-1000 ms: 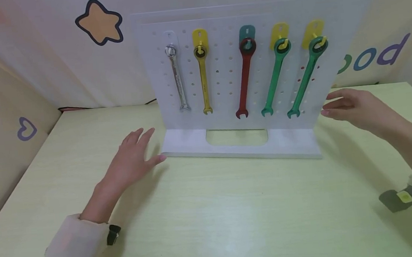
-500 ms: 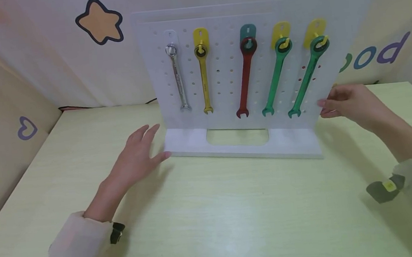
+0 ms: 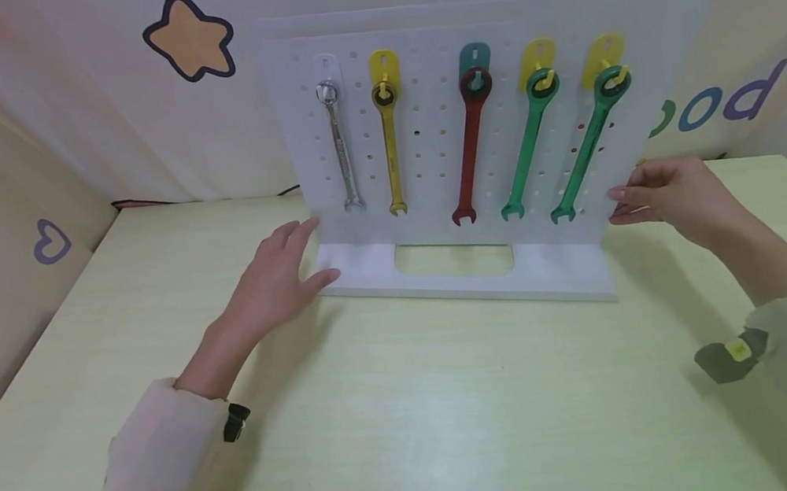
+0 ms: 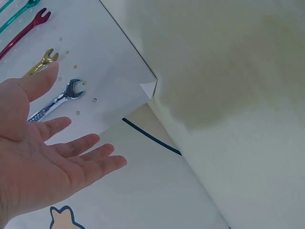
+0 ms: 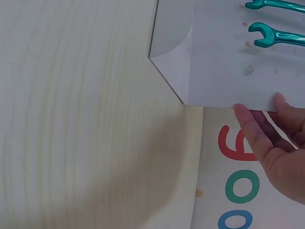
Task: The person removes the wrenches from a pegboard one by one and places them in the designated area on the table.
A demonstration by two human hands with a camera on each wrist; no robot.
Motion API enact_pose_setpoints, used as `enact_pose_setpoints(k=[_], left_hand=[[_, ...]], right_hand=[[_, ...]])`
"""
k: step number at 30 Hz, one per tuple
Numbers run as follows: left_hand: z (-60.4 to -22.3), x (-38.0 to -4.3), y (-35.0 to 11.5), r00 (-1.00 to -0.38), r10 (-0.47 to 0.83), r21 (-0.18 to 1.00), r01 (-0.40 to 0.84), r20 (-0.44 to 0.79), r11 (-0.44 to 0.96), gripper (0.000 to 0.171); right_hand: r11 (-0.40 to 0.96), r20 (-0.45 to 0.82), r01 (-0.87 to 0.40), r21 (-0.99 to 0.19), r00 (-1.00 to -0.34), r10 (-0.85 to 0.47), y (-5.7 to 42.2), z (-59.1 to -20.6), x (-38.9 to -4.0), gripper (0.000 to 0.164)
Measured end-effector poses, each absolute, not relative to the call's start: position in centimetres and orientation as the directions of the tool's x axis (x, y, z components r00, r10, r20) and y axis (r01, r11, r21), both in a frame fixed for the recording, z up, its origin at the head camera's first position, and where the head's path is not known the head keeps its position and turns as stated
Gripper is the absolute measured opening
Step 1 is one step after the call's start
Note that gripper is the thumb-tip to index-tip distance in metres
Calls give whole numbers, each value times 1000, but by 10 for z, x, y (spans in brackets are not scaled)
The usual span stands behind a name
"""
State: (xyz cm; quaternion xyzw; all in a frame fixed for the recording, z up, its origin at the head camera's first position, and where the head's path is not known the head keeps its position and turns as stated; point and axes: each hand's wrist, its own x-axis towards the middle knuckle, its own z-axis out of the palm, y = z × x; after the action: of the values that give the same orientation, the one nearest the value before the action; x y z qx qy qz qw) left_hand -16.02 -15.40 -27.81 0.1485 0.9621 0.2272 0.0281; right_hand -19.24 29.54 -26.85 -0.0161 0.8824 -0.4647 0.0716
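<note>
Altogether, five wrenches are counted from the head view, all hung by their ring ends on the upright white pegboard point(image 3: 431, 194): one silver wrench point(image 3: 341, 148), one gold wrench point(image 3: 391, 151), one red wrench point(image 3: 471, 151) and two green wrenches point(image 3: 527, 142). Five hooks are used, one to each wrench: one white hook point(image 3: 328, 63), one teal hook point(image 3: 482, 53) and three yellow hooks point(image 3: 383, 58). The pegboard is carried on one base point(image 3: 360, 268), pierced by one long opening. Its right edge is pinched by the right hand point(image 3: 688, 197), thumb in front. The left hand point(image 3: 276, 280) is spread wide beside the left edge, with nothing grasped; whether the board is touched cannot be told. Two pale sleeves point(image 3: 163, 441) and two dark straps point(image 3: 236, 422) are seen at the wrists. The pale, wood-grained table point(image 3: 415, 393) is backed by a light printed backdrop point(image 3: 103, 107), marked with one orange star point(image 3: 189, 48), one purple heart point(image 3: 51, 240) and coloured letters point(image 3: 756, 93).

From the left wrist, the open palm and parted fingers are shown before the board, near the silver and gold wrenches; part of the star is caught below.

From the right wrist, two green wrench ends are seen, bent fingers are set at the board's edge, and three printed letters are shown, red, green and blue.
</note>
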Motion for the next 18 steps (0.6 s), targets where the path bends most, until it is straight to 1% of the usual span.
enact_pose_setpoints(k=[6,10,14,18], left_hand=[[-271,-172,-148,-960,278,481,262,39,837,74],[-264,-181,-141,-960,271,517,268,71,813,72],[-256,-189,-134,-958,264,578,279,112,767,67],[-245,-195,-127,-969,208,653,244,134,717,63]], right_hand=[[566,-99,32,-824,-991,-88,294,-268,-192,27],[564,-93,31,-825,-992,-83,294,-269,-193,25],[569,-92,30,-822,-993,-79,294,-269,-194,25],[575,-97,36,-817,-992,-76,294,-270,-195,26]])
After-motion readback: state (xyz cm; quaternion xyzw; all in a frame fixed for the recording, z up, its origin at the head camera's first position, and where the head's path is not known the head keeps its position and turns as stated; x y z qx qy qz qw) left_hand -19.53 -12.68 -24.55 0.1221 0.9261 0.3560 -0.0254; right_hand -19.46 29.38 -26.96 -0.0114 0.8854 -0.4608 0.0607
